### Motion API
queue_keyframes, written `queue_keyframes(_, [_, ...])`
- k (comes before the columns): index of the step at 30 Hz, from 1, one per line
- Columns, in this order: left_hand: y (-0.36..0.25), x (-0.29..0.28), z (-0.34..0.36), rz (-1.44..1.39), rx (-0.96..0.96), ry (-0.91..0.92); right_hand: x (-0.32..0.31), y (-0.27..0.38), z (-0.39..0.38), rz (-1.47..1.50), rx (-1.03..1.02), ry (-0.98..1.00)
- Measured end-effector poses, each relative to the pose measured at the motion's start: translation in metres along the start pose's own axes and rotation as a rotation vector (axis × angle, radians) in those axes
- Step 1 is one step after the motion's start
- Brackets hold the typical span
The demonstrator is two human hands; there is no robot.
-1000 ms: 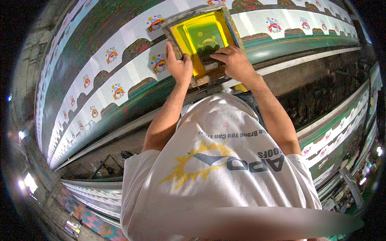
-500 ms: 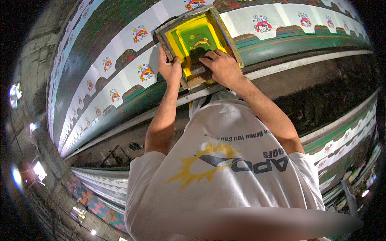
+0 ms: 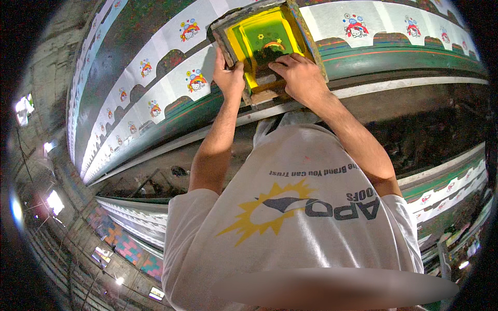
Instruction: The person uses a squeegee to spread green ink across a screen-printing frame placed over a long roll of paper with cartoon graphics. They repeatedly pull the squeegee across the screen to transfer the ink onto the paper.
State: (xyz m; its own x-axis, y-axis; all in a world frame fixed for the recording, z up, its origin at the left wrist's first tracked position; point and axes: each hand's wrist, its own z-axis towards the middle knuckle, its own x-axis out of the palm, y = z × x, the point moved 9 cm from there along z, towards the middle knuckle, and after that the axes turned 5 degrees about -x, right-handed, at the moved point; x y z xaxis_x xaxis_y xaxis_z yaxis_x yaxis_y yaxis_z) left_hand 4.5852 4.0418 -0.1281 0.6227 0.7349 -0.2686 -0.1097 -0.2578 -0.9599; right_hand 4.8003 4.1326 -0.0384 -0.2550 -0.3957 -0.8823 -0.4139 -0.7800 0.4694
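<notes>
A wooden screen printing frame lies at the top middle over a row of white printed pieces. Yellow ink edges its green mesh, where a small rainbow and star design shows. My left hand is closed on the near left side of the frame, thumb on top. Inside the near end of the frame, my right hand has its fingers curled on a squeegee, a dark ink-stained bar partly hidden by that hand.
Rows of white pieces with colourful cartoon prints run along a long green table. A pale rail edges its near side. Behind me another table carries similar pieces. A concrete wall stands at the left.
The whole view has shifted, so the frame and prints sit farther right and slightly higher. Both hands keep their hold; the frame stays at the same spot along the table.
</notes>
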Motion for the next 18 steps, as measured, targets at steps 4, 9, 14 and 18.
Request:
queue_keyframes(4, [-0.004, -0.001, -0.001, 0.177, 0.045, -0.018, 0.003, 0.003, -0.008, -0.034, -0.052, -0.007])
queue_keyframes(9, [-0.011, -0.003, -0.001, 0.294, 0.135, -0.083, 0.006, -0.007, 0.024, -0.076, -0.044, -0.126])
queue_keyframes(14, [-0.013, -0.004, -0.002, 0.306, 0.185, -0.089, 0.003, -0.037, 0.089, -0.081, 0.041, -0.028])
queue_keyframes(18, [-0.01, -0.003, -0.002, 0.275, 0.154, -0.095, -0.017, -0.05, 0.131, -0.066, -0.109, -0.004])
